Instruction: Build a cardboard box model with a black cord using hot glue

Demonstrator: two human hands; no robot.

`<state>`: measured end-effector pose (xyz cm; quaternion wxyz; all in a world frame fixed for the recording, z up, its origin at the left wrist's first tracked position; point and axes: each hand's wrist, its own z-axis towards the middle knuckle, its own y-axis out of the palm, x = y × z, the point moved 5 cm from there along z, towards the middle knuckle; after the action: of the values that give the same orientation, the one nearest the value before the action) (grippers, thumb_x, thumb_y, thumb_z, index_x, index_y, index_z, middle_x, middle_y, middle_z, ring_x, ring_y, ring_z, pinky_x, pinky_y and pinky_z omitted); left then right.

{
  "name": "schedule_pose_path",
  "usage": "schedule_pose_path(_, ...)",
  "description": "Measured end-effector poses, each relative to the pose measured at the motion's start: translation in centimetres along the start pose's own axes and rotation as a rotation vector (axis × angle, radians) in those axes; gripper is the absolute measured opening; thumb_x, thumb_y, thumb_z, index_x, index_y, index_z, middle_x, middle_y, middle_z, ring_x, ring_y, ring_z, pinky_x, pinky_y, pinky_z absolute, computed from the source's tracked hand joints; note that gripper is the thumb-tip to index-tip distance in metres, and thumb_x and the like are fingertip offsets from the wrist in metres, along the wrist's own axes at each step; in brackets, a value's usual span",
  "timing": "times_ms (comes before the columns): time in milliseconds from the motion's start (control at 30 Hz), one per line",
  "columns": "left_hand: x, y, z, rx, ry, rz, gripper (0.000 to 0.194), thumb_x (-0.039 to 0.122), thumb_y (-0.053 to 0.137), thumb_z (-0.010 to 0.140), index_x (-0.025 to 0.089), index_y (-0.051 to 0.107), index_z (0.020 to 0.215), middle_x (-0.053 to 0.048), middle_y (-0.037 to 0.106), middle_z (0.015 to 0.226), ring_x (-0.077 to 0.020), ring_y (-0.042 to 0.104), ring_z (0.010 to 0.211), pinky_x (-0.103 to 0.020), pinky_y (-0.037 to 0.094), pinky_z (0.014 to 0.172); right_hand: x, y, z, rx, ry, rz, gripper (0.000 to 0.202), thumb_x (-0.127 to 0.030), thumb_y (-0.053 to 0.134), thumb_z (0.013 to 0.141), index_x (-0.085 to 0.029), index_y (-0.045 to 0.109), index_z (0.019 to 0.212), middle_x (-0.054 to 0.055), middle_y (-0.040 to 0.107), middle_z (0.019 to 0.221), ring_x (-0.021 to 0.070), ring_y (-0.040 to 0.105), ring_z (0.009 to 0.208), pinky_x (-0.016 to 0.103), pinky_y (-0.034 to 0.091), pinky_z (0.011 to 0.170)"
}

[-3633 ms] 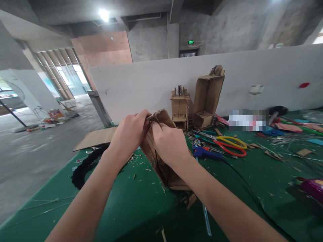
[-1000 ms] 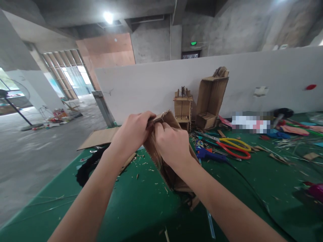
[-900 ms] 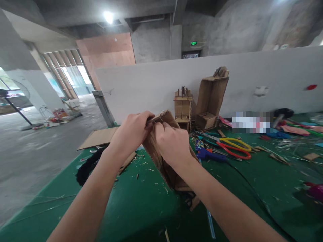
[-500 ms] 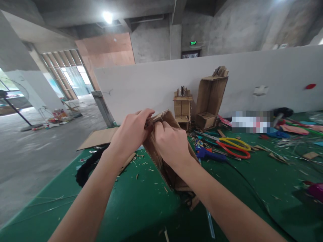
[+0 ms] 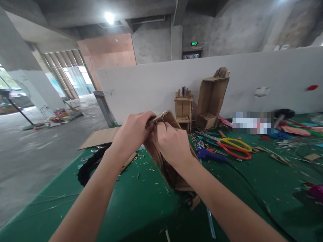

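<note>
A narrow open cardboard box [image 5: 156, 154] leans tilted over the green table, its far end raised between my hands. My left hand [image 5: 135, 129] is closed on the upper left corner of that box. Curled fingers of my right hand [image 5: 173, 139] pinch at the inside of the same end, where a thin dark wire or cord shows. What lies between the fingertips is too small to make out. Small cardboard pieces and a dark part stick out at the box's lower end, under my right forearm.
Two upright cardboard structures, one small [image 5: 183, 107] and one tall [image 5: 213, 97], stand by the white partition [image 5: 141, 84]. To the right lie scissors [image 5: 234, 148], a blue glue gun [image 5: 210, 154] and its cable. Black fuzzy material [image 5: 87, 168] and flat cardboard [image 5: 98, 137] are at left.
The view has shifted very slightly. My right hand's fingers have moved a little at the box's end; my left hand keeps its grip.
</note>
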<state>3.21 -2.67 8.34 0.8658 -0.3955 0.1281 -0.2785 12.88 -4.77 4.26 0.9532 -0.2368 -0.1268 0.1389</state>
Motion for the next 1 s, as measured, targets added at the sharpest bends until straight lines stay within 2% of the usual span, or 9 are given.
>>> schedule_pose_path(333,0.38,-0.13,-0.18,-0.013,-0.010,0.036,0.018,0.015,0.047,0.082,0.019,0.058,0.095,-0.003,0.066,0.078,-0.0156,0.058,0.066,-0.027,0.039,0.057,0.19,0.01,0.26,-0.010,0.012,-0.008,0.009,-0.008,0.046,0.082,-0.014,0.053,0.083,0.005,0.061,0.068,0.0146,0.056,0.050,0.028,0.023,0.044)
schedule_pose_path(700,0.05,-0.05,-0.11,-0.033,-0.033,0.025,0.021,0.021,0.044,0.086,0.019,0.060,0.099,-0.005,0.069,0.084,-0.0176,0.061,0.072,-0.028,0.042,0.060,0.23,-0.02,0.05,-0.004,0.000,0.005,0.011,-0.007,0.044,0.082,-0.013,0.054,0.084,0.005,0.060,0.070,0.0153,0.055,0.052,0.028,0.027,0.045)
schedule_pose_path(1000,0.36,-0.13,-0.12,-0.031,-0.023,0.049,0.024,0.019,0.045,0.084,0.019,0.060,0.101,-0.005,0.069,0.088,-0.0186,0.062,0.075,-0.029,0.043,0.063,0.29,0.04,-0.12,0.028,-0.029,0.028,0.012,-0.007,0.045,0.082,-0.013,0.055,0.088,0.006,0.060,0.072,0.0162,0.055,0.056,0.029,0.032,0.050)
